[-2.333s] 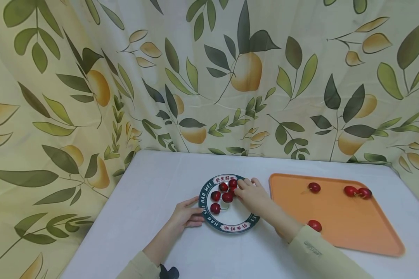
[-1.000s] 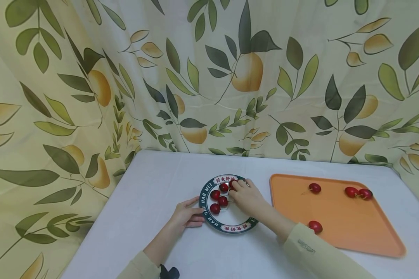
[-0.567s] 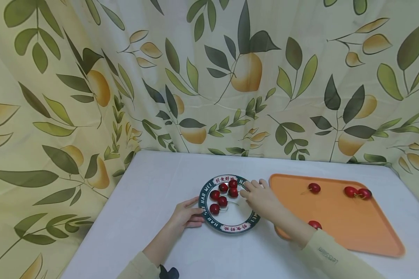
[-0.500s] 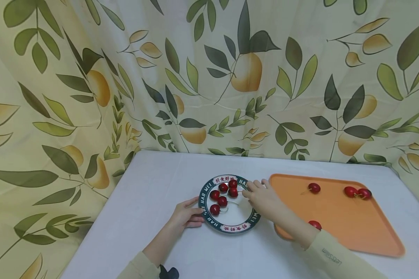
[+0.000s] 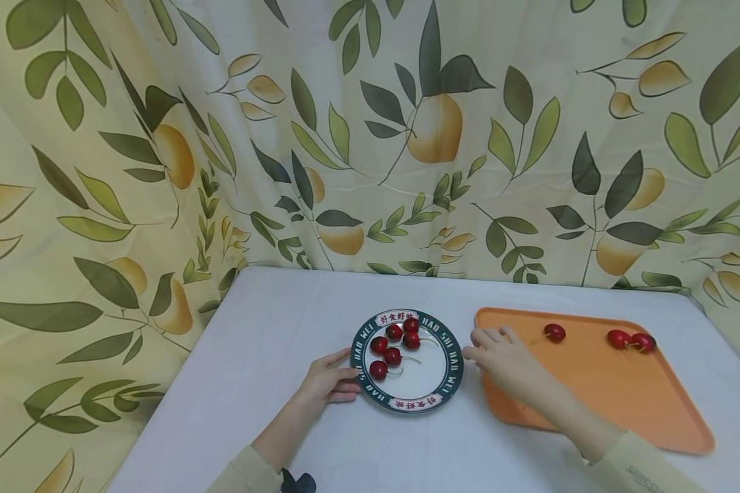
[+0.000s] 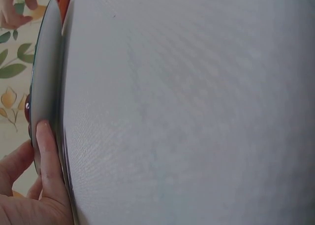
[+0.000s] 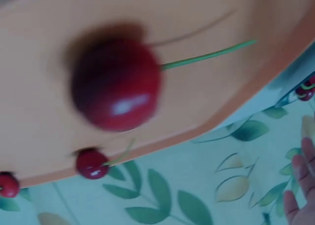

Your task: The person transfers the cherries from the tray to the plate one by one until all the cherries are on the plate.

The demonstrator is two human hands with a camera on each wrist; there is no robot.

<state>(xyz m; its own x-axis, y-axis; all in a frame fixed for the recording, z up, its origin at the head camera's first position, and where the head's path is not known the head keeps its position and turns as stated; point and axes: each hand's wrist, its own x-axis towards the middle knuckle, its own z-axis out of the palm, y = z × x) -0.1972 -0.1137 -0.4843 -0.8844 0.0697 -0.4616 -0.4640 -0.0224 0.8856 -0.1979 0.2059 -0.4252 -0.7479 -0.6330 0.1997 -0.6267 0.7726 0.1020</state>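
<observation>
My left hand (image 5: 325, 381) pinches the left rim of a round plate (image 5: 455, 373) with a green lettered border; in the left wrist view the thumb is on the upper side and a finger presses the plate's underside (image 6: 48, 72). Several red cherries (image 5: 392, 357) with stems lie on the plate's left half. My right hand (image 5: 499, 355) hovers between the plate and an orange tray (image 5: 598, 390), fingers loosely bent, holding nothing visible. On the tray are a lone cherry (image 5: 554, 333) and a touching pair (image 5: 632, 341). A close cherry (image 7: 118, 84) fills the right wrist view; the forearm hides it from the head view.
A white cloth (image 5: 296, 308) covers the table under plate and tray. Behind it hangs a curtain (image 5: 370, 137) printed with leaves and fruit. Beside the left sleeve a small dark object (image 5: 299, 482) shows at the bottom edge.
My right hand has let go of a cherry on the plate and drawn right, off the plate to the tray's left edge. The cherries sit slightly rearranged. The left hand keeps still.
</observation>
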